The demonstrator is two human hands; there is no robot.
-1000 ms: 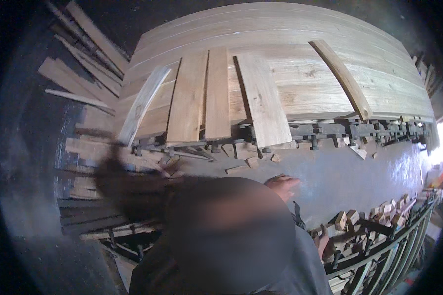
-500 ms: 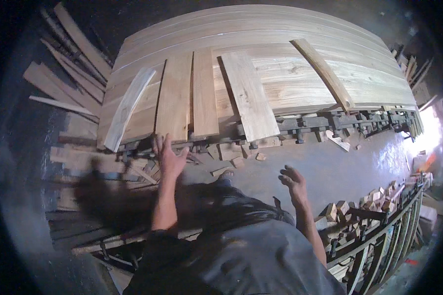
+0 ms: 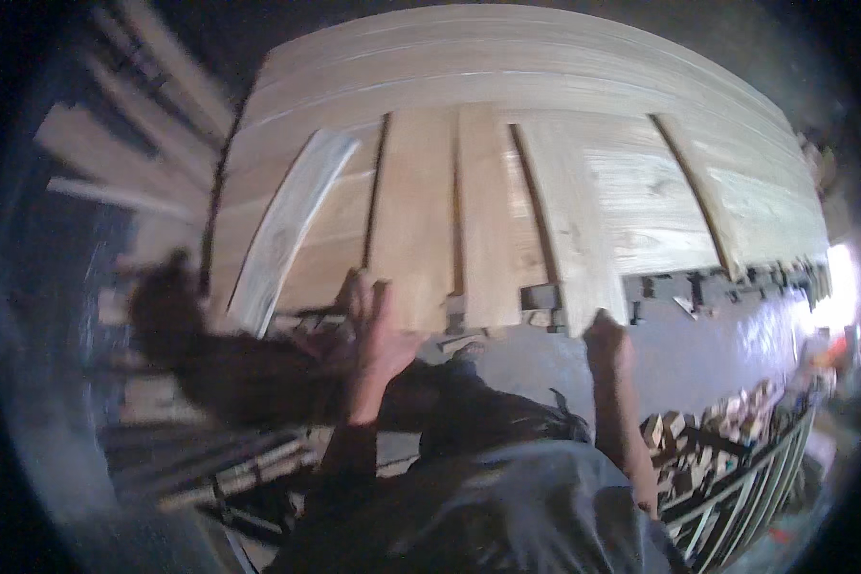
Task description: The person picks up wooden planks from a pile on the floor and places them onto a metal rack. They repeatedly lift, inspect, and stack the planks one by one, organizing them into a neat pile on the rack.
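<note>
Your left hand (image 3: 383, 337) has its grip spread open at the near end of the wide brown board (image 3: 413, 210), contact unclear, while your right hand (image 3: 608, 344) is curled at the near end of the pale board (image 3: 576, 230), though blur hides whether it holds it. Settle both thumbs and fingers firmly before shifting either board, and keep them level and clear of the one narrower brown board (image 3: 486, 220) between. Outward, one whitish board (image 3: 293, 230) and one narrow strip (image 3: 700, 196) make five on one planked panel (image 3: 526, 62).
</note>
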